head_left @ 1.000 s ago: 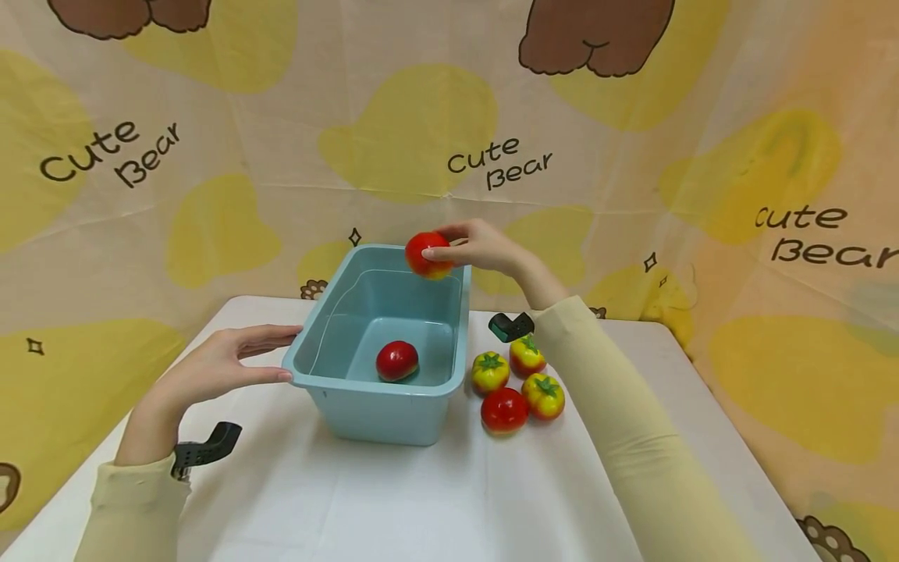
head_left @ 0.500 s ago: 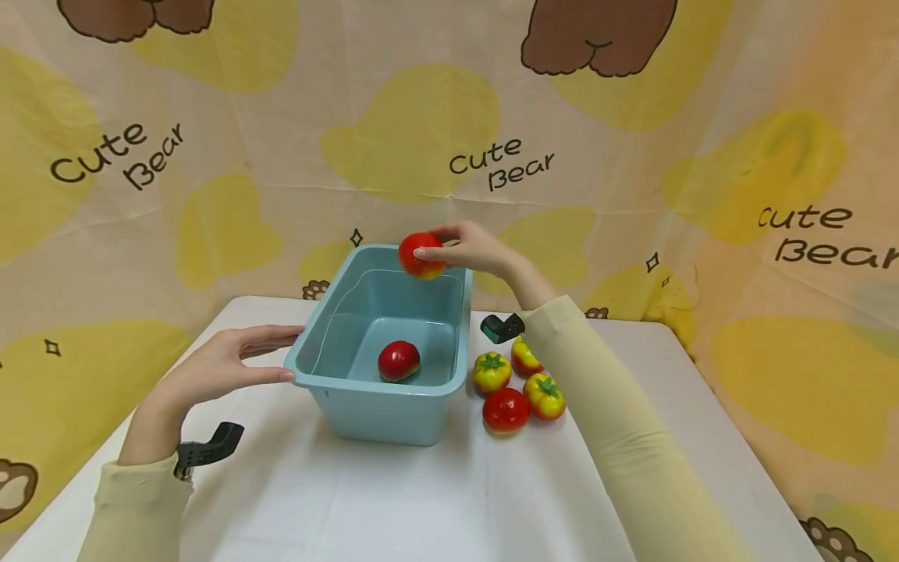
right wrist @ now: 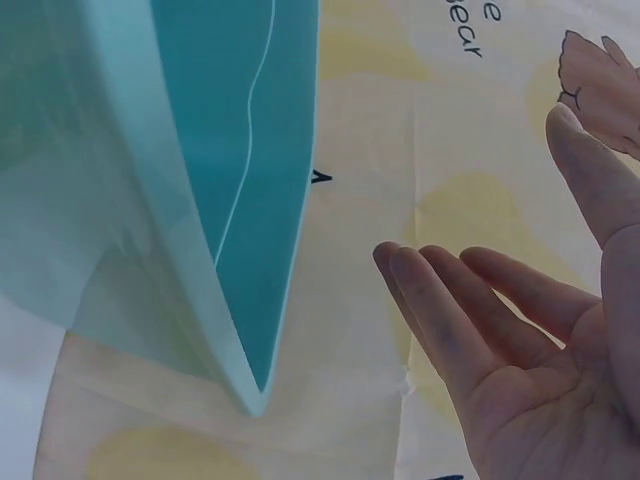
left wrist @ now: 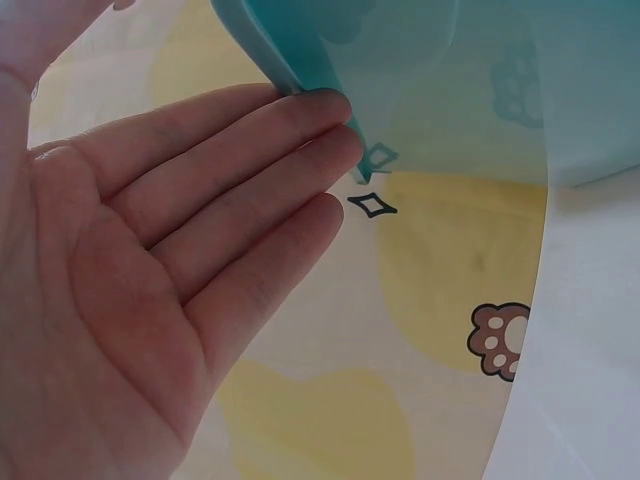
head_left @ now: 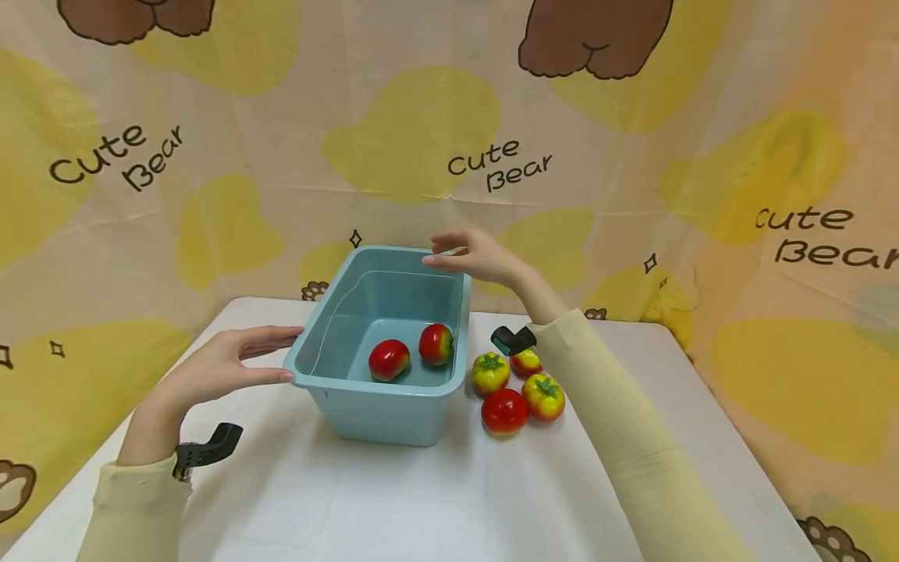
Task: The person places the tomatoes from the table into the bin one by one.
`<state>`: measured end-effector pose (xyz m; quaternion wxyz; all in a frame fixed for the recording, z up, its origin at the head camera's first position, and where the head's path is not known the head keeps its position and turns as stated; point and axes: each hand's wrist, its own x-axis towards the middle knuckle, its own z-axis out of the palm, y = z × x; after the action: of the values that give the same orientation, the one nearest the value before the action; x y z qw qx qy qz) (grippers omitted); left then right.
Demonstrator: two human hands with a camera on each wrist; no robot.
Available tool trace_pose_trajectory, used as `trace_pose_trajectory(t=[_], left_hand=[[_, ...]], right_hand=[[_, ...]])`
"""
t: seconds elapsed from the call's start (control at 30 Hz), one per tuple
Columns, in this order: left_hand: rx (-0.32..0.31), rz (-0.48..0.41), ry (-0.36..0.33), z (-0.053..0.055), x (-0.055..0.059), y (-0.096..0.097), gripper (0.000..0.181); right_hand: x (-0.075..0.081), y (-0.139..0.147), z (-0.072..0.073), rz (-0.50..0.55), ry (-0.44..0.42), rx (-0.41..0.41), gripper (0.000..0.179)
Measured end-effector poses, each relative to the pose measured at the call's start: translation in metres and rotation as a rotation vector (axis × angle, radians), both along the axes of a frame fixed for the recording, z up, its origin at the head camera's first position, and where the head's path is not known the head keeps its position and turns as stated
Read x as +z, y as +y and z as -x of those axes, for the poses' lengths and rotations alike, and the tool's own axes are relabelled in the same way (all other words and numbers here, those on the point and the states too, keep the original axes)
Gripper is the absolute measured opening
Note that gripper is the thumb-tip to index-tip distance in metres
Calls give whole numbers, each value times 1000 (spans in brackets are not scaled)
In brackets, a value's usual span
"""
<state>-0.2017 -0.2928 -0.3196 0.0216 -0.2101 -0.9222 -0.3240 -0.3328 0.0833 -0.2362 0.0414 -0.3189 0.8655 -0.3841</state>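
Observation:
A light blue plastic tub (head_left: 379, 388) stands on the white table. Inside it, two red toy tomatoes lie on the bottom: one tomato (head_left: 389, 360) toward the front and another tomato (head_left: 436, 344) against the right wall, its green stem end facing right. My left hand (head_left: 218, 363) touches the tub's left rim with straight fingertips, as the left wrist view (left wrist: 200, 230) also shows. Above the tub's back right corner hovers my right hand (head_left: 477, 254), fingers relaxed and apart, holding nothing. In the right wrist view that hand (right wrist: 530, 360) is beside the tub's rim (right wrist: 190, 220).
Right of the tub, a red tomato (head_left: 505, 412) sits with several yellow-red ones (head_left: 543, 396), partly behind the right forearm. A patterned cloth (head_left: 393, 140) hangs behind the table (head_left: 281, 484). Each wrist wears a black camera mount (head_left: 211, 445).
My right hand has let go of the tomato it held over the tub, and that tomato now lies inside. The hand has opened and shifted slightly right. My left hand stays at the rim.

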Motion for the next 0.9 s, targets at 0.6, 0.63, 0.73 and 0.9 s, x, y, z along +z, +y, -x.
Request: trace_pose_trajectory(t=[0.6,0.63,0.73,0.9], left_hand=[[6,13,18,-5,-1,3,61],[5,12,20,-5,0,4,61],[0,13,25,-7,1,5,61],[1,-4,20,-9,2,7,60]], right_hand=[[-24,48,-19,29,-5,-39,53],[-25,51,-20,33,-7,-42,53],[-29,59,-23,53,-10,-57,50],[-32,72,-29,73,-8,-73,50]])
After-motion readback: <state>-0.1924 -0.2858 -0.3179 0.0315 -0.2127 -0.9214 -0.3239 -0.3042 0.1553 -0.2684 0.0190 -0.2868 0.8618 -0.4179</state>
